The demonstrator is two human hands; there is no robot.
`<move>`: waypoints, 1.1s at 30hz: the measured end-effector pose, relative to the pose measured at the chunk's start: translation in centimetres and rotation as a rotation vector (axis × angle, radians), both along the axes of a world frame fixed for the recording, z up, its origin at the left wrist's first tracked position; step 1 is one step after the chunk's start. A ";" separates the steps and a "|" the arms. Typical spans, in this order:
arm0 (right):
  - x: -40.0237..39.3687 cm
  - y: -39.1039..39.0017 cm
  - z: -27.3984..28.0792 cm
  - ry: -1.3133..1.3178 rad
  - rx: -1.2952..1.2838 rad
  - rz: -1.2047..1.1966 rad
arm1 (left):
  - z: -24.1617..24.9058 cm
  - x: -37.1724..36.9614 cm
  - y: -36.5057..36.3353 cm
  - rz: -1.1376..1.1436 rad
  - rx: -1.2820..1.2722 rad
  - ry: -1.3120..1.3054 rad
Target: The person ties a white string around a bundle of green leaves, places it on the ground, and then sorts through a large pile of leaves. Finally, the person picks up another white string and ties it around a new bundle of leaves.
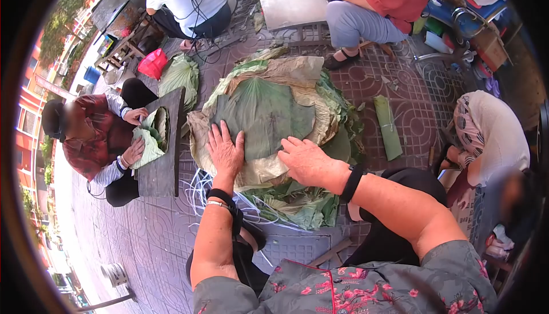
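In front of me rises a broad pile of large dried leaves, like lotus leaves, with a dark green leaf (266, 111) on top of paler brown leaves (260, 172). My left hand (226, 149) lies flat with its fingers spread on the left lower part of the green leaf. On its right lower edge rests my right hand (309, 162), fingers stretched out and slightly bent, the palm facing down. I see nothing gripped in either hand. Crumpled greener leaves (303, 205) stick out below the pile.
White plastic strips (203, 191) spread left of and below the pile. To the right lies a tied green leaf bundle (388, 128). At left a person folds leaves on a dark board (163, 165). Others sit around; one at the back has a pale board (294, 5). A pink bag (152, 64) stands behind.
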State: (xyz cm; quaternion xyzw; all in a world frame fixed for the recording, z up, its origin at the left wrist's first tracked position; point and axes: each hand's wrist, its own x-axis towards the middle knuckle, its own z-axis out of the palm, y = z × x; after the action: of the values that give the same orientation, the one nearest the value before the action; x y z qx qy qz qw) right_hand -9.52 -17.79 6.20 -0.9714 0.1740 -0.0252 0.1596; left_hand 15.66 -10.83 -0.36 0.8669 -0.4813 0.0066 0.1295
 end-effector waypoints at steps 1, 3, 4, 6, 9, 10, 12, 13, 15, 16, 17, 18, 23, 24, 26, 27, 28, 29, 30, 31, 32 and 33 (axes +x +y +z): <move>0.0 -0.2 0.0 -0.033 0.049 0.000 | 0.6 0.0 0.2 0.002 0.029 0.001; 0.2 -1.3 0.2 -0.026 0.136 0.016 | 1.7 -0.5 0.4 -0.026 -0.018 -0.049; 0.3 -2.0 0.1 -0.023 0.181 0.024 | 2.6 -1.4 0.7 -0.064 -0.052 -0.083; 0.6 -4.1 0.1 -0.214 0.408 -0.077 | 4.2 -4.1 1.5 -0.157 -0.075 -0.140; 1.0 -7.4 -0.4 -0.584 0.595 -0.412 | 5.9 -8.7 3.3 -0.411 0.069 -0.125; 0.7 -8.6 -1.5 -0.641 0.616 -0.529 | 5.4 -9.7 3.9 -0.412 0.096 -0.092; -0.7 -11.8 -3.5 -0.634 0.772 -0.751 | 4.5 -10.9 4.7 -0.402 0.110 0.004; -1.8 -13.6 -4.1 -0.561 0.911 -0.858 | 4.5 -11.1 4.7 -0.414 0.104 -0.001; -3.1 -17.0 -6.3 -0.498 0.920 -0.922 | 4.9 -11.1 5.0 -0.433 0.096 -0.014; -3.4 -18.5 -7.2 -0.489 0.886 -0.931 | 4.7 -10.9 5.0 -0.439 0.086 0.017; -3.3 -19.6 -7.8 -0.480 0.837 -0.959 | 4.7 -10.9 4.9 -0.446 0.102 0.016; -2.6 -20.6 -7.7 -0.516 0.849 -0.988 | 4.9 -10.8 4.7 -0.450 0.113 0.009; 1.4 -25.2 -7.3 -0.850 1.338 -0.868 | 4.9 -10.7 4.6 -0.467 0.129 0.032; 1.9 -25.6 -6.4 -0.897 1.248 -0.870 | 4.7 -10.8 4.6 -0.466 0.123 0.028; 3.1 -27.4 -5.8 -1.087 1.331 -0.774 | 4.7 -10.9 4.6 -0.462 0.122 0.028; 3.2 -27.7 -6.0 -1.100 1.302 -0.711 | 4.9 -11.0 4.6 -0.461 0.124 0.030; 3.3 -28.0 -6.2 -1.112 1.272 -0.647 | 4.9 -11.1 4.5 -0.458 0.124 0.031; 3.3 -28.1 -6.4 -1.122 1.243 -0.584 | 4.8 -11.2 4.5 -0.454 0.123 0.015; 3.1 -27.8 -6.6 -1.035 1.155 -0.682 | 4.5 -11.3 4.5 -0.452 0.125 0.001; 3.0 -27.4 -7.0 -1.024 1.079 -0.765 | 4.3 -11.4 4.5 -0.450 0.125 -0.014; 3.0 -26.8 -7.4 -1.011 1.000 -0.844 | 4.3 -11.4 4.5 -0.448 0.126 -0.015; 3.0 -26.6 -7.8 -0.996 0.921 -0.919 | 4.2 -11.4 4.5 -0.445 0.126 -0.016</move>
State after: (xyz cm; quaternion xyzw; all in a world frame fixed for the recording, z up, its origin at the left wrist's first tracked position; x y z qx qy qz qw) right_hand -6.52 -44.35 -1.60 -0.5153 0.4563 -0.4426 0.5748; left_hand 4.22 -6.29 3.88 0.7456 -0.6612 -0.0456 0.0694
